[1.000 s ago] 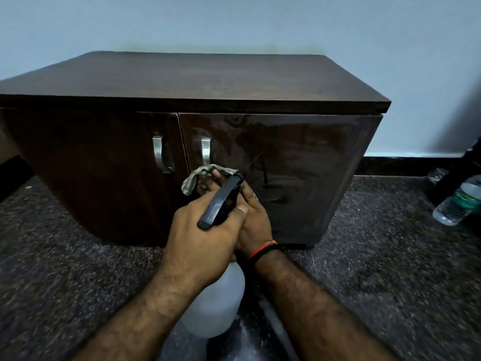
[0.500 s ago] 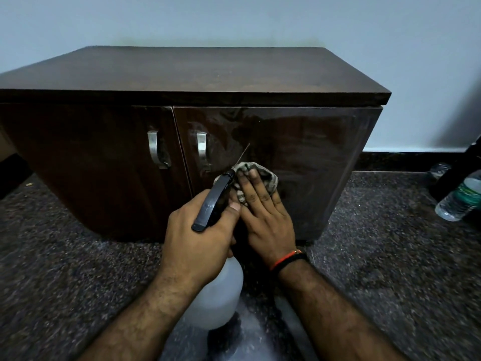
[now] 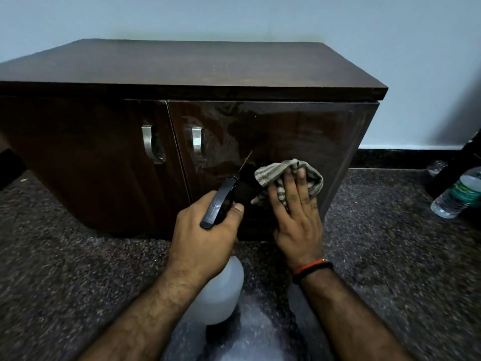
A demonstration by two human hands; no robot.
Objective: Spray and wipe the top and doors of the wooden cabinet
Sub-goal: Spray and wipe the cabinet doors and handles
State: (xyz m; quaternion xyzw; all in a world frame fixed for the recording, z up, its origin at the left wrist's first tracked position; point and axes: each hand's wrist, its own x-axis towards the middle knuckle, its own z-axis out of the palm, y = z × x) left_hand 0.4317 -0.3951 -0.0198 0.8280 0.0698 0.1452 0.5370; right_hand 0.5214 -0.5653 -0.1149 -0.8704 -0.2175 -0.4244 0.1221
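A dark wooden cabinet stands against the wall, both doors shut, each with a metal handle. Its glossy right door looks wet. My right hand lies flat on the lower part of that door and presses a striped grey cloth against it. My left hand grips the neck of a white spray bottle; its black trigger head points up at the right door, just left of the cloth. The left door looks duller.
The cabinet sits on a speckled dark stone floor. A clear plastic water bottle lies on the floor at the right edge, next to a dark object by the wall. A black skirting runs along the wall behind.
My right hand has slid the cloth to the right across the lower right door, from near the handle to the door's middle. My left hand with the bottle has stayed roughly in place.
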